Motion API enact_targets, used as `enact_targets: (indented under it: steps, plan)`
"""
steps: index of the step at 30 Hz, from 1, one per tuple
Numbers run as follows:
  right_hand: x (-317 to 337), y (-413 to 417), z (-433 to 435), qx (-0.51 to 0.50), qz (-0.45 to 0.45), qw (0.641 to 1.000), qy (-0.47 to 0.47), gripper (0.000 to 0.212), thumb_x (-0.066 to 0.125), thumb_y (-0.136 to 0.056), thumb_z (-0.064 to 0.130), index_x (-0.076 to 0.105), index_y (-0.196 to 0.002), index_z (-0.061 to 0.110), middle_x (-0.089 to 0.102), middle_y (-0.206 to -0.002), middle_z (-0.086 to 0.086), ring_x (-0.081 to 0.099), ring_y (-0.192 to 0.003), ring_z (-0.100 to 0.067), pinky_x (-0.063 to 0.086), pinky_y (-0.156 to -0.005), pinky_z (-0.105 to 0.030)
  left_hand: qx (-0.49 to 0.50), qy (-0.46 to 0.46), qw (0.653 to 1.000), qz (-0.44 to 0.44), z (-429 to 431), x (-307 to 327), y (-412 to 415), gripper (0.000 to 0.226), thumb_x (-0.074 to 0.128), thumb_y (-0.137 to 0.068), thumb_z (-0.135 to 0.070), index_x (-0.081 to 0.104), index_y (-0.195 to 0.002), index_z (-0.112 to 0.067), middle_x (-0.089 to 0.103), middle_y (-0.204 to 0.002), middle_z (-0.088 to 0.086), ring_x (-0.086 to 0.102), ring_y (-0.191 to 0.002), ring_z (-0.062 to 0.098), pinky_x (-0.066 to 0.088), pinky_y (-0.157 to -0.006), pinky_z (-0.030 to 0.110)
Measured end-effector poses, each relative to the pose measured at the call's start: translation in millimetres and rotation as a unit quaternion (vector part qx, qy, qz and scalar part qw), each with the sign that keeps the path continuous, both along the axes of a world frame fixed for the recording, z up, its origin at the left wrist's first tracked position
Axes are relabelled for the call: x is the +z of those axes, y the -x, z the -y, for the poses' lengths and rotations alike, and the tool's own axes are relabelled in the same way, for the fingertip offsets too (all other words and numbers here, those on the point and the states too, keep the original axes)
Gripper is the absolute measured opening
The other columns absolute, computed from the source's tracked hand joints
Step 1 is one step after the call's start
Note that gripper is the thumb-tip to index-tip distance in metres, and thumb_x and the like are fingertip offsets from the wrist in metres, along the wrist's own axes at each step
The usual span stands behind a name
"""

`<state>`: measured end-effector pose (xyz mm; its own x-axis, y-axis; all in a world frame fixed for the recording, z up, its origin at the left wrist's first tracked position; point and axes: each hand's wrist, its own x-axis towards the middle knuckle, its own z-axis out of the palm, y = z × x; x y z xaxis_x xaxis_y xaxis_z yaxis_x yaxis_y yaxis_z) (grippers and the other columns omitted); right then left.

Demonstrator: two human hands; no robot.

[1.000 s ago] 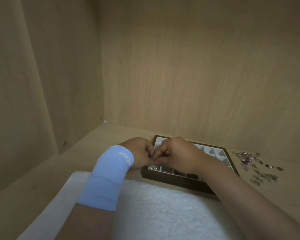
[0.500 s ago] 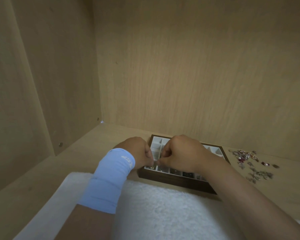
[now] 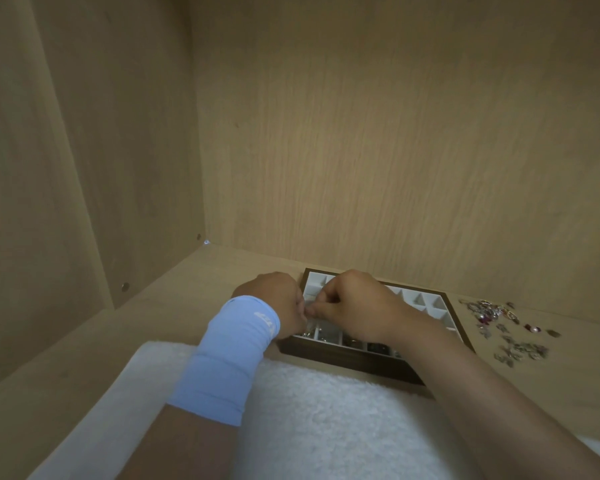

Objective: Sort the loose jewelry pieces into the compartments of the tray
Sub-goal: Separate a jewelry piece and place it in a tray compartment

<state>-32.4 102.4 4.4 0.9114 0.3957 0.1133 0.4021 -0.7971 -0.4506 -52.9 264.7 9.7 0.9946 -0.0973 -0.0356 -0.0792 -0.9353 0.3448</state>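
1. I see the left hand bare, lower centre of frame; a light blue wristband wraps the wrist and lower forearm.
2. Wristband: soft stretchy fabric, small white logo near its upper edge, unreadable.
3. Right hand and forearm bare, nothing worn.

Head-height, forward-down, close over tray

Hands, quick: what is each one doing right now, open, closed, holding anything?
Left hand: fingers curled, pinched against the right over the tray; what it holds cannot be told.
Right hand: fingers curled, pinched; held thing too small to tell.
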Motion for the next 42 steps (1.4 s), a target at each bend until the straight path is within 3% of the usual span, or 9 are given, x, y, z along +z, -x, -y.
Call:
enact_targets:
  steps: [5, 11, 15, 19, 22, 26, 30, 37, 42]
  plan:
    - [4.6, -2.9, 8.6, -0.012, 0.013, 0.999, 0.036, 0.044, 0.067, -0.089, 0.048, 0.066, -0.057, 0.018, 0.058, -0.048, 0.007, 0.047, -0.044, -0.004, 0.039, -0.051, -0.027, -0.008, 0.009, 1.000, -0.008, -2.7, 1.8, 0.9, 0.015, 0.060, -0.081, -0.025, 0.075, -0.084, -0.025, 0.071, -0.090, -0.005, 0.067, -0.088, 0.019, 0.058, -0.084, 0.037]
    - [5.5, 4.8, 5.2, -0.005, 0.001, 0.995, 0.104, 0.043, 0.071, -0.083, 0.053, 0.065, -0.048, 0.028, 0.061, -0.050, 0.008, 0.054, -0.049, -0.005, 0.042, -0.053, -0.025, -0.012, 0.028, 1.000, -0.008, -4.0, 1.6, 0.9, 0.016, 0.062, -0.081, -0.023, 0.077, -0.083, -0.027, 0.073, -0.090, -0.010, 0.067, -0.088, 0.016, 0.057, -0.084, 0.035]
    - [5.2, 4.8, 3.2, -0.001, -0.005, 0.996, 0.093, 0.037, 0.071, -0.086, 0.047, 0.069, -0.058, 0.023, 0.069, -0.064, 0.002, 0.062, -0.062, -0.011, 0.049, -0.060, -0.030, -0.015, 0.029, 0.999, -0.012, -1.9, -0.3, -0.8, 0.013, 0.065, -0.081, -0.023, 0.078, -0.078, -0.025, 0.073, -0.086, -0.007, 0.068, -0.086, 0.018, 0.058, -0.083, 0.035]
    - [3.7, 3.6, 3.2, 0.002, 0.014, 0.998, 0.062, 0.040, 0.069, -0.086, 0.049, 0.065, -0.053, 0.027, 0.058, -0.052, 0.007, 0.050, -0.050, -0.007, 0.039, -0.052, -0.026, -0.017, 0.032, 0.999, -0.010, -4.2, -2.2, -2.9, 0.009, 0.071, -0.082, -0.032, 0.078, -0.080, -0.027, 0.072, -0.087, -0.008, 0.066, -0.087, 0.015, 0.056, -0.084, 0.033]
    - [1.9, 2.6, 1.3, 0.010, 0.035, 0.998, 0.046, 0.033, 0.066, -0.089, 0.050, 0.072, -0.065, 0.028, 0.061, -0.057, 0.010, 0.053, -0.052, -0.005, 0.039, -0.053, -0.025, -0.015, 0.054, 0.998, -0.005, -7.5, -1.9, -5.0, 0.003, 0.074, -0.079, -0.029, 0.074, -0.076, -0.030, 0.071, -0.089, -0.010, 0.065, -0.087, 0.013, 0.054, -0.085, 0.030]
    - [0.9, 2.1, 5.0, 0.041, 0.023, 0.998, 0.040, 0.018, 0.066, -0.091, 0.038, 0.076, -0.080, 0.029, 0.068, -0.073, 0.017, 0.061, -0.069, -0.003, 0.054, -0.068, -0.032, -0.014, 0.065, 0.998, 0.009, -9.4, -2.1, -6.1, 0.007, 0.070, -0.080, -0.026, 0.070, -0.082, -0.033, 0.065, -0.088, -0.015, 0.063, -0.088, 0.010, 0.052, -0.085, 0.029]
    - [-0.9, 4.1, 8.0, 0.060, 0.011, 0.997, 0.053, 0.011, 0.067, -0.091, 0.037, 0.077, -0.089, 0.032, 0.072, -0.084, 0.015, 0.063, -0.078, -0.001, 0.055, -0.075, -0.031, -0.023, 0.079, 0.996, 0.040, -4.8, -3.8, -5.7, 0.009, 0.064, -0.083, -0.027, 0.067, -0.083, -0.036, 0.064, -0.090, -0.017, 0.063, -0.091, 0.010, 0.053, -0.089, 0.033]
    - [15.5, 9.9, 62.5, 0.003, 0.040, 0.999, -0.018, 0.013, 0.064, -0.094, 0.036, 0.076, -0.091, 0.032, 0.070, -0.084, 0.017, 0.063, -0.079, 0.000, 0.052, -0.072, -0.024, -0.076, 0.168, 0.974, 0.135, 21.2, -12.7, -3.1, 0.006, 0.064, -0.086, -0.037, 0.062, -0.088, -0.042, 0.061, -0.094, -0.021, 0.057, -0.083, 0.001, 0.053, -0.084, 0.030]
    - [18.0, 12.7, 154.7, -0.109, 0.069, 0.991, -0.034, 0.019, 0.064, -0.094, 0.027, 0.068, -0.079, 0.039, 0.068, -0.084, 0.021, 0.062, -0.081, 0.001, 0.046, -0.071, -0.021, -0.141, 0.204, 0.960, 0.132, 71.0, -15.2, -2.9, 0.011, 0.060, -0.086, -0.040, 0.061, -0.090, -0.050, 0.060, -0.097, -0.030, 0.057, -0.085, -0.008, 0.048, -0.078, 0.019]
